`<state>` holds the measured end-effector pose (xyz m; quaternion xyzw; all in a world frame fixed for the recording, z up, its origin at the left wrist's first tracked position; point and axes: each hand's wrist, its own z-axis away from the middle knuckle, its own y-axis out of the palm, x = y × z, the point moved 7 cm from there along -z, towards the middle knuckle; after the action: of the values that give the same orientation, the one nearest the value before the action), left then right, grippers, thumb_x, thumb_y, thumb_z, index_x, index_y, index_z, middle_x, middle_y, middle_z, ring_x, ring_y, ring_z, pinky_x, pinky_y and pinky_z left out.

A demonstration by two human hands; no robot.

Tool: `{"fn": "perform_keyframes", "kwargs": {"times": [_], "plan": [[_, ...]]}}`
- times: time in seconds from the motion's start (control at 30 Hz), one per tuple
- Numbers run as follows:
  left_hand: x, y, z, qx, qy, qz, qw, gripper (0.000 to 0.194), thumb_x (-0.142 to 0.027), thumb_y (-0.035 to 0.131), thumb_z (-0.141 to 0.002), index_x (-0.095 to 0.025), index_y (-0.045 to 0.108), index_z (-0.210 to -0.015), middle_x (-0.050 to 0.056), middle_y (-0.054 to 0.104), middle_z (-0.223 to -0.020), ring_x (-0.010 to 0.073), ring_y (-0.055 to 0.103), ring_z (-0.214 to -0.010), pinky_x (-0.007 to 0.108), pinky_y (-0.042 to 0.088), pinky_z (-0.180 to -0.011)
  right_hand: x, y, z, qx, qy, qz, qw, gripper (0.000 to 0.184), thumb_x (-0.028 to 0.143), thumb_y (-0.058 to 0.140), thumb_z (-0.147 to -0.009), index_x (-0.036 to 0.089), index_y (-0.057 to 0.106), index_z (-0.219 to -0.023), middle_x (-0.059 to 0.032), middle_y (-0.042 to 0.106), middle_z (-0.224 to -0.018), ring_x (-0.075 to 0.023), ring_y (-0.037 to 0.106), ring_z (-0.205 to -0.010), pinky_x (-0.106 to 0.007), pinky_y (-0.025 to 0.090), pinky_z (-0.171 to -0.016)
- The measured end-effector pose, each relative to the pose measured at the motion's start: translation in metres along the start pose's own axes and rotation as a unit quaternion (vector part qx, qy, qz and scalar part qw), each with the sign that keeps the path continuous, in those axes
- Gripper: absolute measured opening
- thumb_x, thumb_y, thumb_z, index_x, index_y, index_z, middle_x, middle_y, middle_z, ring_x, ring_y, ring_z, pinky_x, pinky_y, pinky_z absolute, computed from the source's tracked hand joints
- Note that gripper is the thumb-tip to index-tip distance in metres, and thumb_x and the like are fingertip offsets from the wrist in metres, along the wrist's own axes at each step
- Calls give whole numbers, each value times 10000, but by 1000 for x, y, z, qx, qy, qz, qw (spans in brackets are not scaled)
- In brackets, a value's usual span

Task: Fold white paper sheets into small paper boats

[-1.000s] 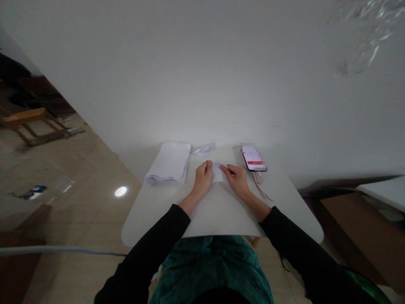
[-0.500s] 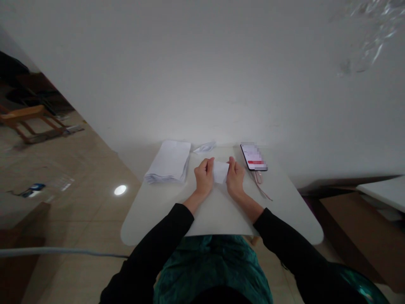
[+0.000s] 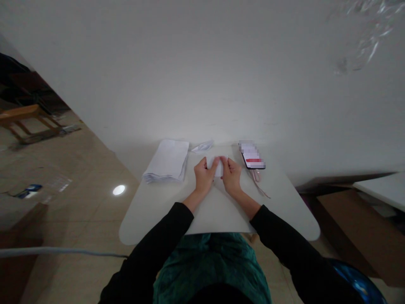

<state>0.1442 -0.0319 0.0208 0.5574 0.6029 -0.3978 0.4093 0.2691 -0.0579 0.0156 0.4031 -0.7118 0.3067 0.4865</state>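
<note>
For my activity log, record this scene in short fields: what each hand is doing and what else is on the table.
Left hand: fingers on the left side of a small white paper
Right hand: fingers on the right side of the same paper
Table: white, rounded corners
Left of hands: stack of white paper sheets
Behind hands: small folded white paper piece
Right of hands: smartphone with pink cord

A small white sheet (image 3: 217, 165) is pinched from both sides between the left hand (image 3: 204, 175) and the right hand (image 3: 231, 175). Only its upper part shows, plain and pale; the fingers hide the rest, and any folds are too blurred to tell. It lies over the far half of the table (image 3: 218, 213), though whether it touches the surface cannot be told.
</note>
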Motion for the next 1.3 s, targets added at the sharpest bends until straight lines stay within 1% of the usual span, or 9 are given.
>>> {"fn": "perform_keyframes", "kwargs": {"times": [0.1, 0.2, 0.37, 0.53, 0.67, 0.93, 1.03, 1.2, 1.3], "plan": [[1, 8, 1, 41, -10, -4, 999, 416, -544, 639, -827, -156, 627, -677, -52, 481, -500, 79, 407, -412, 214, 290, -403, 2, -9, -5, -17, -20, 9, 1000, 484, 575, 479, -901, 202, 449, -594, 64, 360, -508, -91, 381, -466, -206, 317, -373], [-2, 4, 0, 29, 20, -21, 999, 476, -542, 588, -866, -166, 540, -578, -54, 434, -469, 77, 404, -421, 214, 291, -418, 3, -9, -6, -13, -35, 9, 999, 486, 548, 498, -905, 206, 398, -574, 69, 322, -513, -84, 349, -474, -217, 291, -410], [-5, 0, -2, 31, 56, -56, 996, 467, -515, 493, -931, -175, 539, -613, -52, 426, -468, 86, 420, -431, 215, 304, -434, 0, -4, -3, 1, -16, -4, 1000, 433, 534, 498, -911, 210, 432, -631, 67, 353, -545, -96, 363, -507, -230, 286, -456], [-3, 1, -2, 29, 31, -26, 999, 372, -513, 574, -885, -163, 695, -919, -13, 614, -640, 101, 508, -522, 206, 381, -474, 8, -9, -5, -25, -31, -5, 999, 409, 532, 468, -913, 186, 643, -783, -7, 602, -690, -136, 499, -626, -242, 374, -540], [-1, 1, -5, 26, 16, 8, 1000, 369, -499, 583, -879, -154, 713, -899, 4, 633, -687, 110, 520, -581, 209, 398, -510, 5, -12, -9, -30, -9, -45, 999, 424, 522, 544, -863, 171, 724, -1017, -76, 726, -935, -174, 601, -737, -259, 434, -593], [-11, 0, -3, 21, 47, -13, 999, 352, -414, 518, -929, -149, 732, -840, 30, 688, -758, 136, 578, -678, 236, 438, -618, -5, -22, -12, -87, -1, -90, 992, 330, 452, 579, -824, 167, 744, -799, -37, 708, -771, -187, 614, -749, -280, 459, -661], [-12, -3, -4, 6, 42, -14, 999, 360, -429, 526, -926, -148, 736, -846, 31, 686, -743, 136, 572, -652, 239, 435, -592, -3, -17, -13, -45, 7, -92, 995, 363, 488, 565, -836, 165, 730, -814, -25, 686, -739, -164, 599, -686, -262, 454, -593], [-15, -21, -7, -65, 47, -23, 997, 382, -468, 506, -935, -150, 702, -854, 3, 604, -639, 109, 510, -556, 220, 399, -513, -4, 11, -6, 113, 75, -138, 981, 400, 534, 699, -740, 153, 672, -861, -11, 662, -666, -134, 580, -474, -244, 422, -412], [-14, -19, -12, -16, 38, -4, 999, 340, -483, 587, -880, -160, 658, -805, -8, 598, -647, 98, 514, -536, 204, 397, -479, -3, 7, -7, 102, 70, -141, 982, 366, 499, 748, -711, 147, 649, -730, -15, 646, -587, -146, 605, -458, -245, 445, -420]]}}
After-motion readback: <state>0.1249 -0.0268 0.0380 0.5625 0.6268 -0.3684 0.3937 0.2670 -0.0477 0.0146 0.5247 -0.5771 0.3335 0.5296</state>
